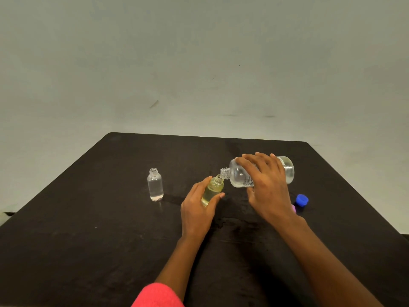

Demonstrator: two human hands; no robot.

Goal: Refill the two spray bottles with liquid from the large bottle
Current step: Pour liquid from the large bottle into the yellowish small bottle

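Right hand [265,187] pouring, left hand [197,207] receiving.

Progress (judged): a small clear plastic bottle [155,185] stands upright and uncapped, well to the left of my left hand. It seems to hold clear liquid up to the shoulder, so it is probably done. The small yellow-tinted spray bottle [213,189] in my left hand shows fill near its shoulder, so this pour looks late. Left to do: close both bottles and recap.

Right hand grasps the large clear plastic bottle [239,176] from above, fingers curled over its body. It is tipped almost level, open neck toward my left hand. Left hand grips the yellow-tinted bottle between thumb and fingers, tilted so its mouth meets that neck. No stream visible, so I cannot tell if liquid is passing.

A round blue cap [301,200] lies just right of my right wrist on the black tabletop [88,218], with a pink item [293,208] beside it, partly hidden.
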